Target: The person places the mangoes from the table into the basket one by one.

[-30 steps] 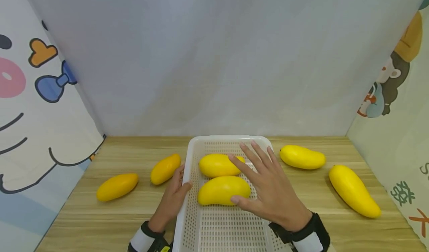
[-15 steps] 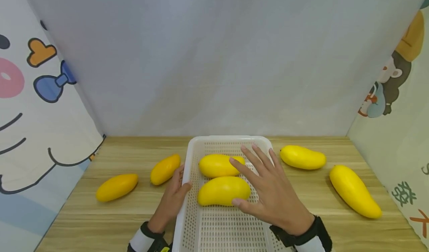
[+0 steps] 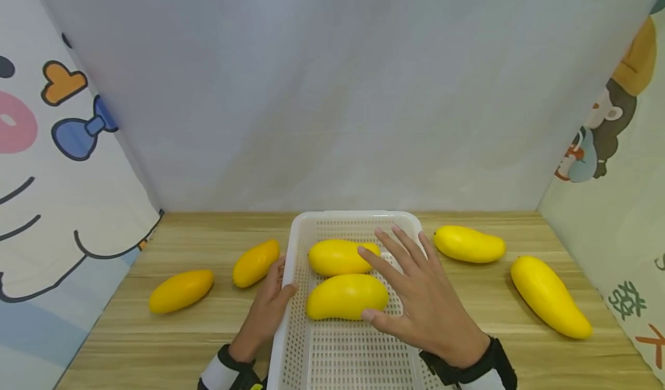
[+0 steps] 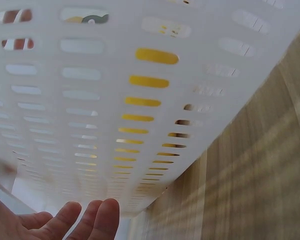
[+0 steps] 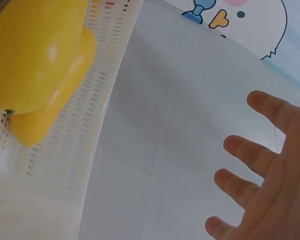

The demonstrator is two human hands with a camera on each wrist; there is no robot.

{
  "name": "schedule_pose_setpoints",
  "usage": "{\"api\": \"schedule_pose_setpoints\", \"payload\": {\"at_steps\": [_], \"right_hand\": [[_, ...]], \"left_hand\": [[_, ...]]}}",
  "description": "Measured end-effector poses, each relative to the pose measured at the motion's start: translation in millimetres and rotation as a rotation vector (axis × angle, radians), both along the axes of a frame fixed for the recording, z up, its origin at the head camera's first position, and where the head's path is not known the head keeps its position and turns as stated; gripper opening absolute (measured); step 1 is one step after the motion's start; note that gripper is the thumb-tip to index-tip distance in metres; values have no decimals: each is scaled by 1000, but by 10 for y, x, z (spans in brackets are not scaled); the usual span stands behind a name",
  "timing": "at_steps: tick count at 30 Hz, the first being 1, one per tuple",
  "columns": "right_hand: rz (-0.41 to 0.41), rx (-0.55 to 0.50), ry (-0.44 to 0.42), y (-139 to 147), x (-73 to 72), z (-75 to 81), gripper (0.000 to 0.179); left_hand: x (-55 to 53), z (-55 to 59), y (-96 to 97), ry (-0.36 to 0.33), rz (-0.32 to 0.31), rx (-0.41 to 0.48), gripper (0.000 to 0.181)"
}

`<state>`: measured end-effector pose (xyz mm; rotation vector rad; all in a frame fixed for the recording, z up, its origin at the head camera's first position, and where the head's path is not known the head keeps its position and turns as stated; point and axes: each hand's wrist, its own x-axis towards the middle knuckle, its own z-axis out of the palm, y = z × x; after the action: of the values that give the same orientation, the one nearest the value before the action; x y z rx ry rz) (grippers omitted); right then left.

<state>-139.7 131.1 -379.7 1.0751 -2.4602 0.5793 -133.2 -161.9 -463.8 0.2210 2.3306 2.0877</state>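
Observation:
A white perforated plastic basket (image 3: 358, 352) stands in front of me, with two yellow mangoes lying crosswise in it, a far mango (image 3: 336, 258) and a near mango (image 3: 344, 297). My left hand (image 3: 265, 312) holds the basket's left side, thumb over the rim and fingers along the outer wall. In the left wrist view, the fingertips (image 4: 107, 210) show against the slotted wall. My right hand (image 3: 428, 309) hovers above the basket's right side with fingers spread and nothing in it. The right wrist view shows the same right hand (image 5: 285, 175) apart from the mangoes.
Two more orange-yellow mangoes lie left of the basket, one at the far left (image 3: 182, 291) and another near my left fingers (image 3: 256, 263). To the right lie a mango (image 3: 469, 244) and a longer mango (image 3: 550, 297). Cloth walls surround the wooden table (image 3: 218, 222).
My right hand has drifted very slightly to the right and nearer to me, fingers still spread. The left hand, basket and mangoes stay in place.

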Motion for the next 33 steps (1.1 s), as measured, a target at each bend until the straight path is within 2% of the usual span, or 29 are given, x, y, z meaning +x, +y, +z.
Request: {"api": "schedule_pose_setpoints", "payload": {"at_steps": [14, 25, 33], "right_hand": [[-2, -35, 19, 52, 25, 81, 80], [-102, -37, 49, 262, 13, 184, 83], [-135, -55, 69, 410, -21, 206, 82]], "left_hand": [[11, -14, 0, 27, -6, -12, 56], [4, 1, 10, -3, 14, -19, 56], [-3, -8, 12, -5, 12, -24, 56]]}}
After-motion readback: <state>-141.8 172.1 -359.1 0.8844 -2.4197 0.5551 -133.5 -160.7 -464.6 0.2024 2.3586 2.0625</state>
